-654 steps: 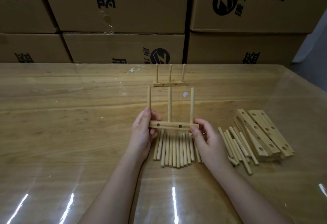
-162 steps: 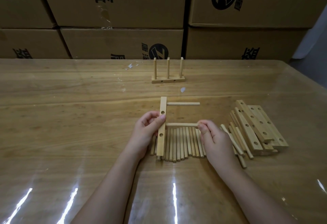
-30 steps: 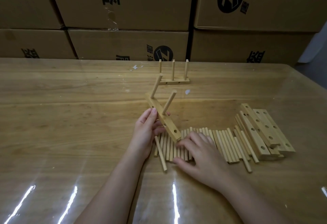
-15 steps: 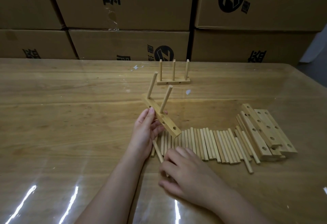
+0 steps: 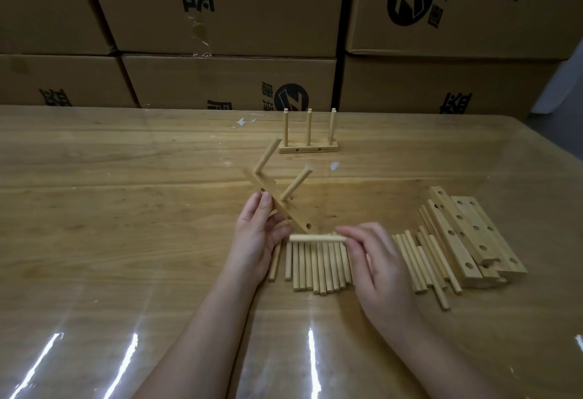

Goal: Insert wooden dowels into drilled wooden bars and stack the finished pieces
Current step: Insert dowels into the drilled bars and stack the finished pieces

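The left hand [image 5: 255, 234] has the drilled bar [image 5: 270, 190] lifted off the table [image 5: 126, 209], thumb and fingers clamped around its middle, and the bar is tilted, its far end up and to the left, its near end down and to the right. Two dowels are seated in it: one [image 5: 268, 156] at the far end, a second [image 5: 296, 182] at the middle, both slanting up and to the right. The hole at the near end shows open. Now the right hand [image 5: 375, 260]: fingertips pinched on the right end of a single dowel [image 5: 315, 238], which is held level and crosswise just under the bar's low end, its free tip close to the left thumb. Whether that tip touches the thumb, I cannot tell. Below the two hands lies a row of loose dowels [image 5: 318, 266], side by side on the table, pointing away from the person. More loose dowels [image 5: 422, 266] fan out further right, up against a pile of drilled bars [image 5: 473, 234] lying flat and overlapping. At the back of the table stands a finished piece [image 5: 307, 148], flat on its base with three dowels upright, well apart from the hands. Behind the table, cardboard boxes [image 5: 220, 4] are stacked with black printed marks.
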### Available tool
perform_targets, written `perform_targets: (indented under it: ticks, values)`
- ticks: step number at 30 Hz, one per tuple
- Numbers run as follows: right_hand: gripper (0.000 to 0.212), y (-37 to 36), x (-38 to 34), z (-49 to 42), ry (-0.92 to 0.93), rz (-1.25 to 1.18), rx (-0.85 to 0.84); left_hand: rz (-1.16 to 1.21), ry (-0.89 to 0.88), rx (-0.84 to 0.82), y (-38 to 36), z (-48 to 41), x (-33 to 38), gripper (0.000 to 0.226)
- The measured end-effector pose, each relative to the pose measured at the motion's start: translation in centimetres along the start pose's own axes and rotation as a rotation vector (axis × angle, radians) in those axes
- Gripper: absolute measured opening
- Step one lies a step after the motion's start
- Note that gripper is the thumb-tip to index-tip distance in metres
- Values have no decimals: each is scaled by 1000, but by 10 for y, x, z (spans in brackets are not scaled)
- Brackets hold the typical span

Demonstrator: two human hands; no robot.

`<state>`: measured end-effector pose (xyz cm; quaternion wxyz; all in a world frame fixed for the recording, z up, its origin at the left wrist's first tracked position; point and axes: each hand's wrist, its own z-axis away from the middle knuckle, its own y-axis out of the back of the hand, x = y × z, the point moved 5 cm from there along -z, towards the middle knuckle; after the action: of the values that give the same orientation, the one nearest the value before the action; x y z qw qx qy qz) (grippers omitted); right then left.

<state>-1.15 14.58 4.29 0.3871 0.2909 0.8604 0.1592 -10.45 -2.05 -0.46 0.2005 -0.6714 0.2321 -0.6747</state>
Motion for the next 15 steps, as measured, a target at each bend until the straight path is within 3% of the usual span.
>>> perform_targets:
  ticks: [6,15]
  values:
    - [18,6,30,0,-280,-25,60,59,29,7,2,0,1,30]
    - [16,1,26,-3,-194,14,-9,50,11,41,2,1,1,28]
